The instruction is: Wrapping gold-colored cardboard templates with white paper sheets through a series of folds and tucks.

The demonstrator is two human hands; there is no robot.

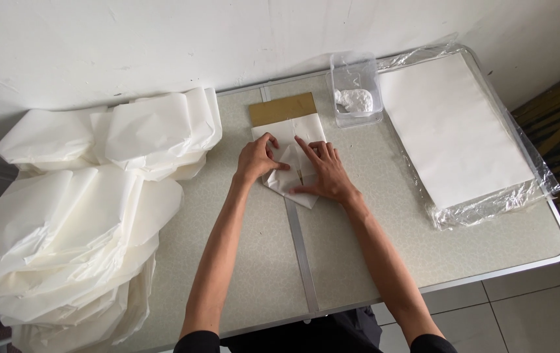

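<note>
A white sheet of paper, partly folded, lies at the middle of the table over a brown cardboard piece. My left hand presses on the sheet's left side with fingers spread on a fold. My right hand lies flat on the sheet's right side, fingers pointing toward the fold. Both hands press the paper down; the lower corner of the folded sheet pokes out beneath them.
A large pile of folded white paper bags covers the table's left side. A stack of white sheets on clear plastic wrap lies at the right. A clear plastic tub with white paste stands behind. The wall is close at the back.
</note>
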